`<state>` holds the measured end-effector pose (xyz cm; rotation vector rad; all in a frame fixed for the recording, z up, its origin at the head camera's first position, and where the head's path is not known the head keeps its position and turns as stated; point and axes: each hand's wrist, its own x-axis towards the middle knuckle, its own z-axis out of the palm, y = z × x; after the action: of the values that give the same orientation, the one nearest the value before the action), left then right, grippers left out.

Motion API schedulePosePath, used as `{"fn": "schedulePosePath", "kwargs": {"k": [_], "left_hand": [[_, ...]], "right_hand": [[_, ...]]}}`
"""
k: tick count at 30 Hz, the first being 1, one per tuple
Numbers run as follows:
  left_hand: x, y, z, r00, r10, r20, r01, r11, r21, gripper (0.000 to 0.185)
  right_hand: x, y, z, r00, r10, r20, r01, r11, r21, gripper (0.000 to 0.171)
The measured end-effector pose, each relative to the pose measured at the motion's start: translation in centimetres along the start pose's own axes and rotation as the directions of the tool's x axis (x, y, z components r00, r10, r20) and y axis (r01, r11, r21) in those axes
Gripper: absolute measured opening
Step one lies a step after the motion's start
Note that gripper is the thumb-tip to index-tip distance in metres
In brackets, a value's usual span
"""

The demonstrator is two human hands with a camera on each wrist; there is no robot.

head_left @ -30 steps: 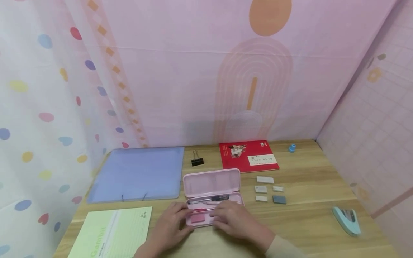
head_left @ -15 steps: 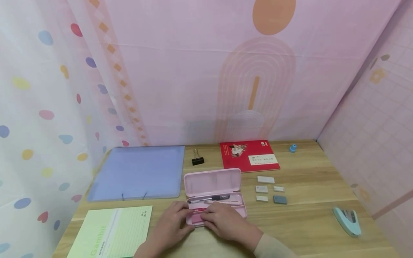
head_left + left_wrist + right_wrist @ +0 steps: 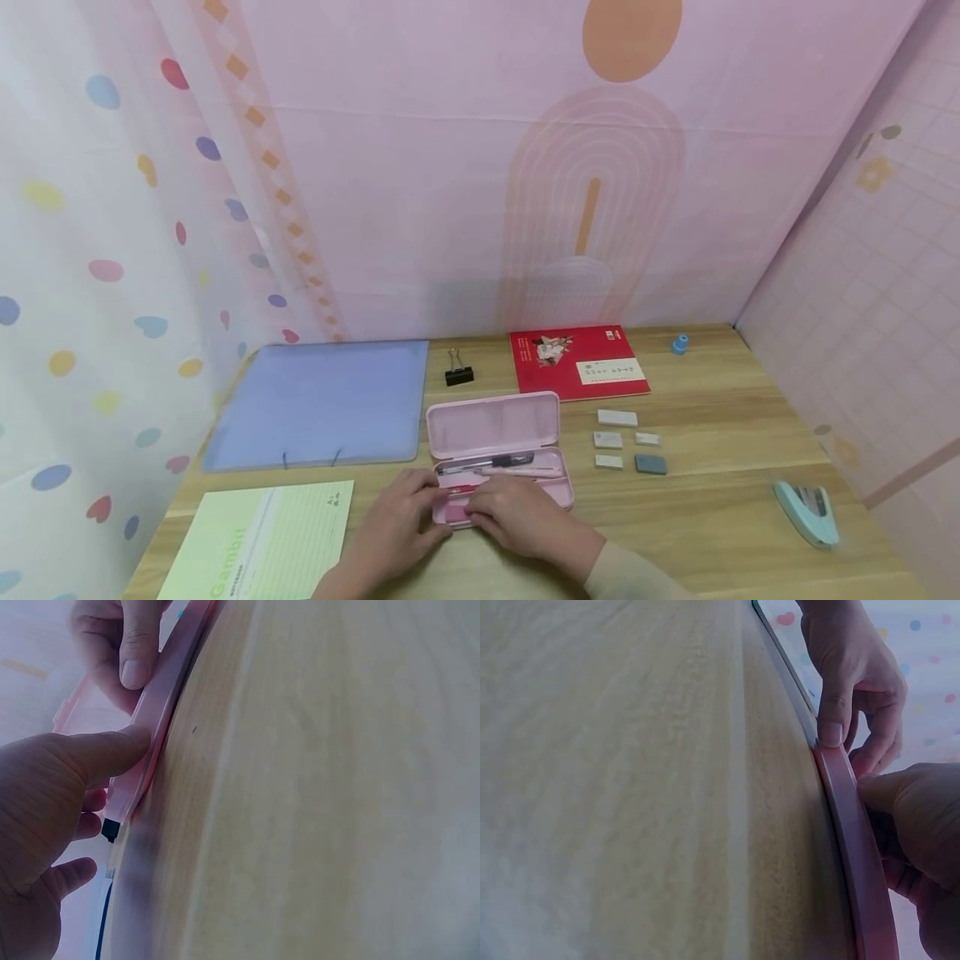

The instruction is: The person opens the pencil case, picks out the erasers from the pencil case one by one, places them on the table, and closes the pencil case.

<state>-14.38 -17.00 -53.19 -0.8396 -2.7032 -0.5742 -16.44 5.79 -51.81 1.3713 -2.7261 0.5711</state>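
The wooden counter (image 3: 720, 517) runs wide in front of me. Largest on it is the blue folder (image 3: 318, 402) at the back left, then my green notebook (image 3: 258, 542) at the near left edge and the red booklet (image 3: 577, 360) at the back.

In the middle lies the pink pencil case (image 3: 495, 454), its lid tipped open toward the wall, a dark pen (image 3: 487, 461) and a pink pen resting along the tray. Both my hands sit on its near side. My left hand (image 3: 397, 521) has its thumb pressed against the case's front wall and its fingers curled over the rim, so that grip holds the case. My right hand (image 3: 517, 517) does the same from the other side, thumb on the front wall, fingers bent down into the tray over a red eraser (image 3: 456, 514); I cannot tell whether they pinch it.

To the right, well apart, sits a pale blue stapler (image 3: 808, 513). Nearer the case are four small erasers (image 3: 626, 440) in a cluster. A black binder clip (image 3: 458, 372) stands between folder and booklet.
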Motion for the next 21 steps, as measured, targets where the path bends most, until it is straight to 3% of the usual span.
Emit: {"fn": "schedulePosePath", "kwargs": {"k": [7,17,21], "left_hand": [[0.2,0.3,-0.3,1.000,0.001,-0.001,-0.001,1.000,-0.018,0.039],[0.1,0.2,-0.2,1.000,-0.012,-0.002,0.012,1.000,0.002,0.040],[0.1,0.2,-0.1,1.000,-0.015,0.000,0.015,1.000,0.006,0.041]], "right_hand": [[0.2,0.0,0.3,0.998,-0.026,-0.058,0.025,1.000,-0.008,0.020],[1.1,-0.3,0.4,0.997,0.077,-0.005,-0.076,0.991,0.110,0.014],[0.4,0.0,-0.3,0.993,0.111,-0.040,-0.105,0.986,0.129,0.014]]}}
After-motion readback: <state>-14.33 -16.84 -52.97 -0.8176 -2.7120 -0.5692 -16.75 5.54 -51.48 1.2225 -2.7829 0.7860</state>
